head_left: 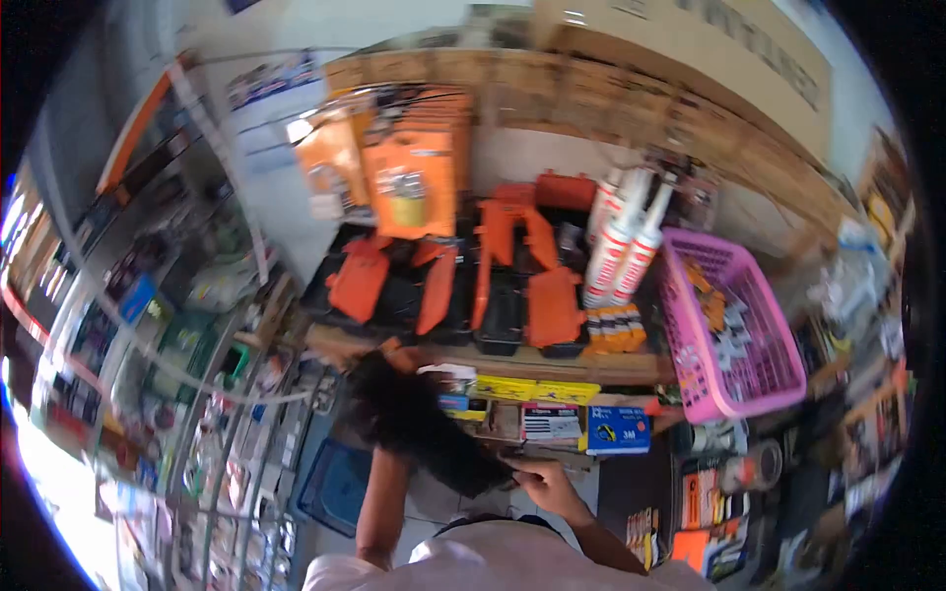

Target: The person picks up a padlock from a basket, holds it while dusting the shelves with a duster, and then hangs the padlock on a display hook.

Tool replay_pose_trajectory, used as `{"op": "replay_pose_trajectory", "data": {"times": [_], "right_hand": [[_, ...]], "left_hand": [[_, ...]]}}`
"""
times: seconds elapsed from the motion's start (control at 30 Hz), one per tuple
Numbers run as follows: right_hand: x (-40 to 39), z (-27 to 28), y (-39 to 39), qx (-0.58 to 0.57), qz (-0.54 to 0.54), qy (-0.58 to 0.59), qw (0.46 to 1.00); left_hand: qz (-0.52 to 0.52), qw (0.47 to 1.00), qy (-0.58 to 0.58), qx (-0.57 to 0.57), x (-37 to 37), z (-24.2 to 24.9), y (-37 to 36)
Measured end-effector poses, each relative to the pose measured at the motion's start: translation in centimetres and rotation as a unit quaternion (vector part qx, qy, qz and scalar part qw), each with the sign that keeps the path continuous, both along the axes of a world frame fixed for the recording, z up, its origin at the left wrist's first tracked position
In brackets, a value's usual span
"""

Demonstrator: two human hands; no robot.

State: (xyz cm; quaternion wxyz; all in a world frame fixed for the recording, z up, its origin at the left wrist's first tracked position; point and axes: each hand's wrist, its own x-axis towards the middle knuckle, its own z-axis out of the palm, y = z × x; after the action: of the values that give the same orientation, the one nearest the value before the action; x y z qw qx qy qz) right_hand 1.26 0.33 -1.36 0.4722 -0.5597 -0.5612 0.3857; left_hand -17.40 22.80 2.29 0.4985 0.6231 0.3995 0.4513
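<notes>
A long black, fluffy duster (429, 424) slants across in front of my body, blurred by motion. At its lower right end, the fingers of my right hand (550, 488) are closed on it. My left forearm comes up behind the duster, and the duster hides most of that hand. Only a blurred bit of my left hand (399, 357) shows past the upper end, close to the front edge of the wooden shelf (591, 368).
Black trays with orange lids (554, 305) sit on the shelf beside white sealant tubes (623, 251) and a pink basket (741, 406). Orange packs (414, 158) stand behind. Small boxes (618, 430) lie below. A glass display case (212, 424) is at left, a blue bin (340, 488) beneath.
</notes>
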Motion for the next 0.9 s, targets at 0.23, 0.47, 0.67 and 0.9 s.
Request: {"op": "replay_pose_trajectory", "data": {"times": [0.23,0.47,0.67,0.9], "right_hand": [[0.0,-1.7,-0.9,-0.046,-0.064,0.080,0.994],[0.2,-1.8,-3.0,0.003,-0.070,0.091,0.993],[1.5,-0.3,-5.2,-0.087,-0.123,0.224,0.963],[2.2,0.0,-5.6,0.038,-0.183,0.004,0.982]], "left_hand": [[-0.137,0.950,-0.271,-0.068,1.0,-0.2,-1.1],[-0.303,0.760,-0.521,-0.243,2.9,-1.6,-2.0],[-0.091,0.853,-0.395,-0.329,5.1,-1.7,-3.5],[-0.227,0.793,-0.523,-0.217,7.6,2.7,-3.7]]}}
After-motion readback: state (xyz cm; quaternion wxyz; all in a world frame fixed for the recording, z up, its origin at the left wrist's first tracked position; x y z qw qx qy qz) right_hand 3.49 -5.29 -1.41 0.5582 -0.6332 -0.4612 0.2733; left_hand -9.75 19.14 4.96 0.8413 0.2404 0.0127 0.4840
